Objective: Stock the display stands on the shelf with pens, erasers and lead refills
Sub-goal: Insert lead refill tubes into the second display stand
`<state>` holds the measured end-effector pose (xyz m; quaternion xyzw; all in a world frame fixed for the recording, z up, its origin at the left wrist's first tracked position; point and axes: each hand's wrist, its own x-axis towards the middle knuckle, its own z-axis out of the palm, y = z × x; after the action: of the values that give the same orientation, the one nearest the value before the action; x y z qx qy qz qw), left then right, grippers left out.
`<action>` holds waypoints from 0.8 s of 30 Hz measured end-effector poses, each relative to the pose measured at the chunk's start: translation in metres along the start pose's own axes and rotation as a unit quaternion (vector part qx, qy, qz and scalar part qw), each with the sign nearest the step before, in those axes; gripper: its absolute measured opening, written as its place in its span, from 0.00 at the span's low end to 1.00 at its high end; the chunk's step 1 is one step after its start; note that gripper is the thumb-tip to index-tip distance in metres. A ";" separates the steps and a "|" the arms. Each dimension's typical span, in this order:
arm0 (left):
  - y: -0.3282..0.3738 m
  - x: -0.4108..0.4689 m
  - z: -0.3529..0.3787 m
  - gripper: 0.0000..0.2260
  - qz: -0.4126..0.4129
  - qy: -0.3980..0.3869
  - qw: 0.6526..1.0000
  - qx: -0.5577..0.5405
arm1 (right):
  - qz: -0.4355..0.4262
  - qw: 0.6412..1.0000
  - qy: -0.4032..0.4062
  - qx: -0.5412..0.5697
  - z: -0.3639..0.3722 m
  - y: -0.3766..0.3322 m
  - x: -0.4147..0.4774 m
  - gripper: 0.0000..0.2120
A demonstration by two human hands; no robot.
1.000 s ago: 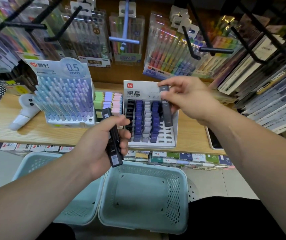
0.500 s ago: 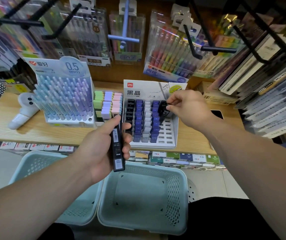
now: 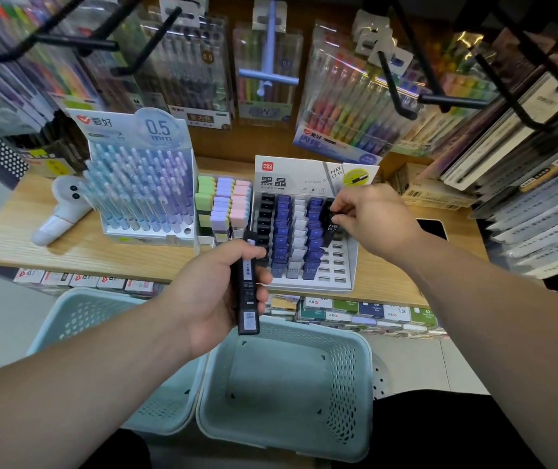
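Observation:
A white lead refill stand (image 3: 341,282) sits on the wooden shelf (image 3: 67,252), its columns holding black, blue and grey cases. My right hand (image 3: 369,218) pinches a black lead refill case (image 3: 330,228) at the top of the stand's rightmost column, tilted into a slot. In front of the stand, my left hand (image 3: 216,292) grips a stack of black lead refill cases (image 3: 247,299), held upright. To the left stand an eraser display (image 3: 223,204) with pastel erasers and a pen display (image 3: 142,194) full of blue and purple pens.
Two pale green baskets (image 3: 287,384) stand below the shelf edge at my front. A white handheld fan (image 3: 61,211) lies at shelf left, a phone (image 3: 435,228) at right. Pen packs hang on black hooks (image 3: 402,93) above. Small boxes line the lower shelf.
My right hand carried one black case from above the stand down into the rightmost column. My left hand turned its stack upright and lifted it slightly toward the stand.

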<state>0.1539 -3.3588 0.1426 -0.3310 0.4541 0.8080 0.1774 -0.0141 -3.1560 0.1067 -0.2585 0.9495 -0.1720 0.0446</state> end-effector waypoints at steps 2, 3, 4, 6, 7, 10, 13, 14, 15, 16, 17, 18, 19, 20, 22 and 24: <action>-0.001 0.000 0.000 0.11 -0.004 -0.018 1.000 -0.011 | 0.000 1.000 0.002 -0.008 -0.001 0.000 0.000 0.06; -0.001 -0.001 0.000 0.12 -0.004 -0.022 1.000 -0.015 | -0.004 1.000 0.005 -0.016 -0.001 -0.001 0.000 0.06; -0.002 0.000 0.000 0.12 -0.001 -0.022 1.000 -0.016 | -0.012 1.000 0.008 -0.026 -0.001 -0.002 0.000 0.06; -0.003 -0.001 0.000 0.13 0.009 -0.022 1.000 -0.009 | -0.026 0.999 0.002 -0.045 0.000 -0.004 0.000 0.06; -0.002 -0.002 0.000 0.13 0.015 -0.028 0.999 -0.006 | -0.033 0.998 -0.014 -0.057 0.001 -0.006 0.000 0.06; -0.002 -0.004 0.001 0.12 0.032 -0.045 0.998 0.005 | -0.030 0.995 -0.046 -0.080 0.004 -0.008 -0.003 0.06; -0.001 -0.005 0.002 0.10 0.042 -0.043 0.998 0.015 | -0.002 1.000 0.000 -0.025 -0.004 -0.019 -0.002 0.07; -0.001 -0.005 0.002 0.10 0.045 -0.041 0.998 0.015 | 0.024 0.998 0.020 0.061 -0.010 -0.029 -0.002 0.09; -0.001 -0.005 0.003 0.10 0.045 -0.039 0.998 0.009 | 0.060 0.982 0.024 0.177 -0.018 -0.041 -0.002 0.12; -0.001 -0.005 0.003 0.09 0.046 -0.038 0.998 0.000 | 0.096 0.954 0.005 0.283 -0.027 -0.055 -0.004 0.14; 0.000 -0.006 0.003 0.08 0.047 -0.039 0.998 -0.007 | 0.118 0.929 -0.036 0.349 -0.035 -0.067 -0.006 0.16; 0.000 -0.006 0.004 0.06 0.051 -0.043 0.998 -0.009 | 0.125 0.916 -0.088 0.370 -0.040 -0.077 -0.008 0.17; 0.000 -0.006 0.005 0.04 0.055 -0.050 0.997 -0.008 | 0.126 0.911 -0.142 0.367 -0.043 -0.084 -0.012 0.19; 0.000 -0.006 0.006 0.03 0.061 -0.058 0.996 -0.007 | 0.123 0.906 -0.187 0.360 -0.044 -0.090 -0.016 0.20; -0.001 -0.007 0.008 0.03 0.071 -0.066 0.995 -0.003 | 0.123 0.891 -0.244 0.362 -0.041 -0.095 -0.021 0.19; -0.001 -0.008 0.007 0.09 0.083 -0.068 0.994 0.013 | 0.124 0.875 -0.269 0.383 -0.039 -0.094 -0.023 0.15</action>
<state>0.1575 -3.3519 0.1503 -0.2343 0.4774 0.8344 0.1446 0.0437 -3.2083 0.1762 -0.1374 0.7850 -0.4391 0.4149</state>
